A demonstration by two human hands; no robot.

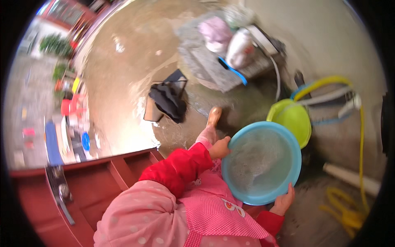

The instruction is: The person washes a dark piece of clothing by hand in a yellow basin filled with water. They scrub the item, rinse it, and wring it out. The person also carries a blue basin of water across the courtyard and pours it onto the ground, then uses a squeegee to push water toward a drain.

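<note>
I hold a light blue basin (261, 162) of cloudy, foamy water in front of my pink apron. My left hand (220, 148) is closed on its left rim, and my right hand (284, 199) grips the lower right rim. Just beyond it a lime green basin (296, 123) sits by the wall, partly hidden by the blue one. My foot (214, 115), in a tan shoe or boot, is on the wet floor to the left of the basins.
Black cloth (166, 101) lies on mats ahead-left. Bags (242, 47) and a blue brush (236, 72) rest on a stone slab (193, 53). Yellow hoses (345, 212) and a pipe (349, 177) are at right. A red metal door (82, 193) stands at lower left, a courtyard beyond.
</note>
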